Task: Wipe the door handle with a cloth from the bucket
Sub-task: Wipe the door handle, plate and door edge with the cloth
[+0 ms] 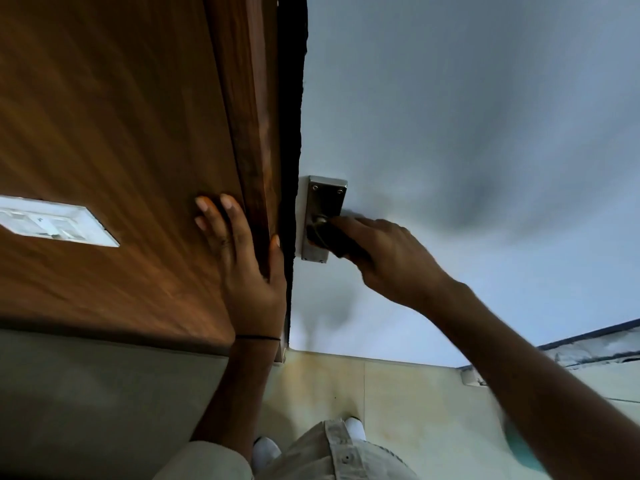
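A metal door handle plate (325,199) is fixed to the pale door (450,133) near its left edge. My right hand (391,258) is closed around a dark cloth (329,237), pressing it over the lever, which is mostly hidden beneath cloth and fingers. My left hand (242,258) lies flat with fingers spread on the brown wooden frame (256,98), thumb hooked around its edge. The bucket is not in view.
A white switch plate (52,221) sits on the wood panel (104,133) at left. Below are beige floor tiles (398,393), my white shoes (266,448) and a dark threshold strip (588,337) at right.
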{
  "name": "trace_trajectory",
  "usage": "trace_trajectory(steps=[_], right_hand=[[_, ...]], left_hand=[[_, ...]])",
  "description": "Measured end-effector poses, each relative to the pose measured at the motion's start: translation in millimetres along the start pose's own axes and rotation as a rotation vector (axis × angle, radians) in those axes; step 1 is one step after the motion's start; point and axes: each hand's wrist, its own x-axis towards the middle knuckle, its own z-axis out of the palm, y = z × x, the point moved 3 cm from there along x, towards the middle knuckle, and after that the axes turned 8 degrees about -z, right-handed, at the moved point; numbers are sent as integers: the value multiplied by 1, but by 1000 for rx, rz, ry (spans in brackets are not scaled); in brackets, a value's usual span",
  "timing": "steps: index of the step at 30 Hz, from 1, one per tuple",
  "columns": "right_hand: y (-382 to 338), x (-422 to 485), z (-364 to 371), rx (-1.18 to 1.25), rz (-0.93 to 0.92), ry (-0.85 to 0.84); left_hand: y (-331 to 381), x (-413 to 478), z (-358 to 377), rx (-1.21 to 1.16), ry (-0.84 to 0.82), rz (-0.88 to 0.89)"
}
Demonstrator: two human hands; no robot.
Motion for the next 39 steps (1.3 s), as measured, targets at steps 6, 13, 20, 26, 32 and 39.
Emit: trace_trajectory(steps=[6, 13, 20, 26, 32, 39], right_hand=[[26, -25, -20, 88, 112, 30], [17, -5, -2, 122, 41, 14], [42, 2, -19, 457, 89, -116], [43, 3, -12, 624, 66, -101], [87, -28, -59, 437, -113, -291], [61, -21, -73, 41, -589, -166]], left_hand=[[-3, 0, 3, -5, 13, -27], [3, -1, 3, -30, 1, -37], [-4, -2, 4, 139, 53, -29], [11, -8, 5, 50, 121, -102], [34, -23, 6, 26, 215, -252], [17, -106, 75, -208, 276, -666]])
